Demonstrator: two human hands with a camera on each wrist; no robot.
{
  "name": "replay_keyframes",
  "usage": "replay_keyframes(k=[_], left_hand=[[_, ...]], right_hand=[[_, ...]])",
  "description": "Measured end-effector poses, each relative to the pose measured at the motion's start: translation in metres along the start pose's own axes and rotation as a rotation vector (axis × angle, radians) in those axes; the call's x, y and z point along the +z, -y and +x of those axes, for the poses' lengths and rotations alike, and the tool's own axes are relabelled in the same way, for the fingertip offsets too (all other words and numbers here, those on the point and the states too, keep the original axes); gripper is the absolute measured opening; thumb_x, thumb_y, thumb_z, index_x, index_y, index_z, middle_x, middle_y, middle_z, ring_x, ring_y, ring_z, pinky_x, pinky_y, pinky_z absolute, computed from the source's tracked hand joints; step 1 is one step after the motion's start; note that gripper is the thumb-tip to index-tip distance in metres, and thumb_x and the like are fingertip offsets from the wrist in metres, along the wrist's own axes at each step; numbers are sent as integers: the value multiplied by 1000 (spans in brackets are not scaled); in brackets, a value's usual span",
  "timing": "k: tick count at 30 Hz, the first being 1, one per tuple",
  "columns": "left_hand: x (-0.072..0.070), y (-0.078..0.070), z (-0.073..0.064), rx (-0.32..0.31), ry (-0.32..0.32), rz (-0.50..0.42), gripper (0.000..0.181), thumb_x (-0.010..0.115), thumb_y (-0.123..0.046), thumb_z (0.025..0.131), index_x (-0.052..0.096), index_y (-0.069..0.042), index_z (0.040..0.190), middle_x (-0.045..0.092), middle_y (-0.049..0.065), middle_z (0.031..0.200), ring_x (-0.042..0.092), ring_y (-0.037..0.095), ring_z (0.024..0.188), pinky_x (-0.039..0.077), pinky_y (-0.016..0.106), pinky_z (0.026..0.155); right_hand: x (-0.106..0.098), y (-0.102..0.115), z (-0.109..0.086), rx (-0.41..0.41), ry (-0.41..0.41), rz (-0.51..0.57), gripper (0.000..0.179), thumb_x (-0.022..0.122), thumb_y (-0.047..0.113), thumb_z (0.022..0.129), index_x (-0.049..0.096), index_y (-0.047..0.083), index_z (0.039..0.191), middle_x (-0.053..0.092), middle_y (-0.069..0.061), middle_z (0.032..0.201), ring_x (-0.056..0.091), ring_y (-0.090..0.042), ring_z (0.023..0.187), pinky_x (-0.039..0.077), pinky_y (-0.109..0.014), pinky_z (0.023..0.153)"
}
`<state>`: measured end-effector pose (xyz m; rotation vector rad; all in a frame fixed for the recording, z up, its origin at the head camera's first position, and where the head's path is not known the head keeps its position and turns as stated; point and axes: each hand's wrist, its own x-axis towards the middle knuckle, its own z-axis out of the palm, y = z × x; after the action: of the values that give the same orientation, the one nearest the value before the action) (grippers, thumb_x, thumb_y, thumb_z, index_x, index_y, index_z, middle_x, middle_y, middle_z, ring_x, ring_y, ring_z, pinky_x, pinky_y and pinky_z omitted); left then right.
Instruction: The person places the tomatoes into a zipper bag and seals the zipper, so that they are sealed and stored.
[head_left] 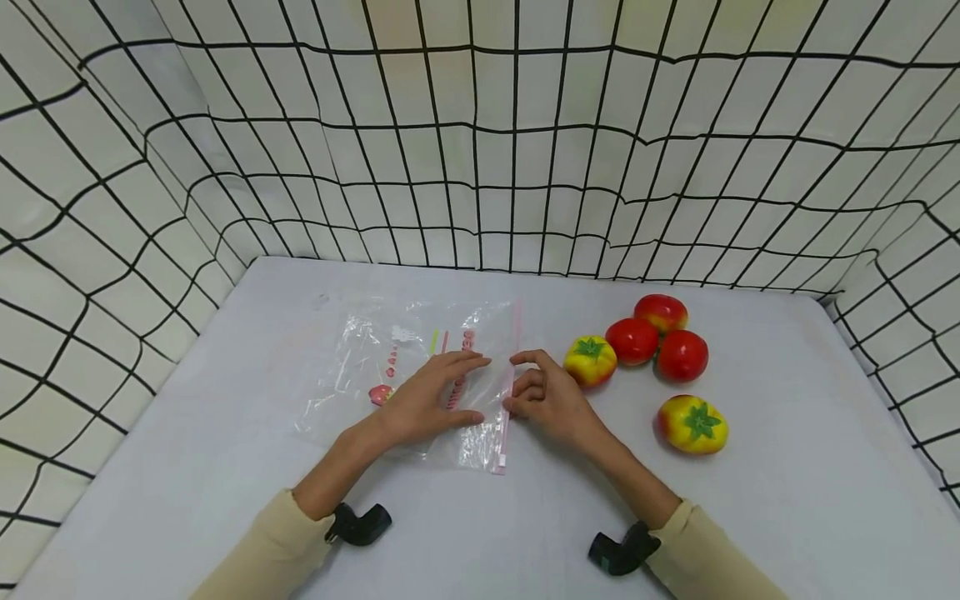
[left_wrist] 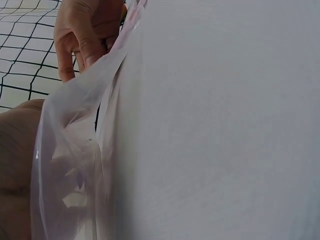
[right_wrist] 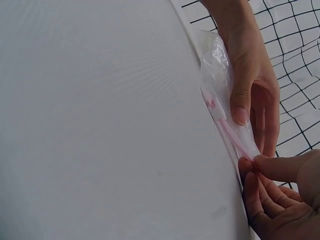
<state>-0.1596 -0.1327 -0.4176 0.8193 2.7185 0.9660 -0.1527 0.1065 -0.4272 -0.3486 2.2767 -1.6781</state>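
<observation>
A clear plastic zip bag (head_left: pixel 360 350) with red print lies flat on the white table, its pink zip edge (head_left: pixel 516 321) facing right. My left hand (head_left: pixel 427 396) rests on the bag, its fingers extended and thumb spread apart, close to the zip edge. With thumb and fingertips, my right hand (head_left: pixel 555 404) pinches the zip edge, as the right wrist view shows at the pink strip (right_wrist: pixel 232 137). In the left wrist view, clear film (left_wrist: pixel 75 120) stands raised beside the left hand (left_wrist: pixel 17 165). Several glossy red and yellow tomato-like fruits, including a yellow one (head_left: pixel 590 362), lie right of my right hand.
Another yellow fruit with a green star-shaped top (head_left: pixel 692 425) sits apart, nearer to me. Red fruits (head_left: pixel 633 342) cluster behind it. Black netting (head_left: pixel 495 129) over white walls encloses the table's back and sides. The white tabletop (head_left: pixel 795 467) extends around everything.
</observation>
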Motion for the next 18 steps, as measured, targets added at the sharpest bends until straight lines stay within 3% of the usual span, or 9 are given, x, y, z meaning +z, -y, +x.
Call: replay_keyframes(k=[5,13,18], left_hand=[[-1,4,-1,-1,-3,-16,73,85,-27,88,53,-18,152,50,5,161,41,31,154,40,53,124],[-6,5,-4,26,-16,-37,65,82,-24,90,56,-18,150,58,3,155,52,28,146,44,52,120],[-11,4,-2,9,-4,-87,61,79,-20,93,57,-19,150,59,1,153,56,25,142,48,50,117]], right_hand=[[1,0,1,7,-4,-1,58,74,-1,93,45,4,143,70,-14,96,73,-17,80,62,-19,82],[3,3,1,32,-25,13,64,77,3,91,42,5,145,71,-12,92,73,-18,77,63,-20,80],[3,5,1,32,-41,27,65,76,3,92,41,6,146,74,-13,93,73,-20,77,61,-18,81]])
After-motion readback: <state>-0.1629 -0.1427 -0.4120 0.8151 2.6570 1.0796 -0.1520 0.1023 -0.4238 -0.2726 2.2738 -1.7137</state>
